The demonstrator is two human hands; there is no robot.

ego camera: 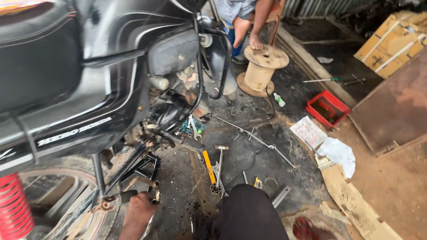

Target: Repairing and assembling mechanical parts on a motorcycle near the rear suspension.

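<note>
Your left hand (141,205) is clenched around 1 dark rod (126,195) low on the motorcycle (89,89), just beside the rear wheel (66,209) and its 1 red spring (13,204). Your right hand is out of the picture, so you cannot tell its state. On the oily floor (249,151) in front of your knee (249,213) you have 1 hammer (219,166), 1 yellow-handled tool (209,166) touching it, and 1 long bent metal rod (258,142). Farther off sit 1 wooden spool (262,66) with another person's bare foot (255,42) on it, 1 red tray (328,109), 1 small bottle (279,99) and 1 green-handled screwdriver (322,80). The motorcycle closes your whole left side. Open floor lies to your right, bordered by cardboard scraps (351,200) and a brown board (391,106).
</note>
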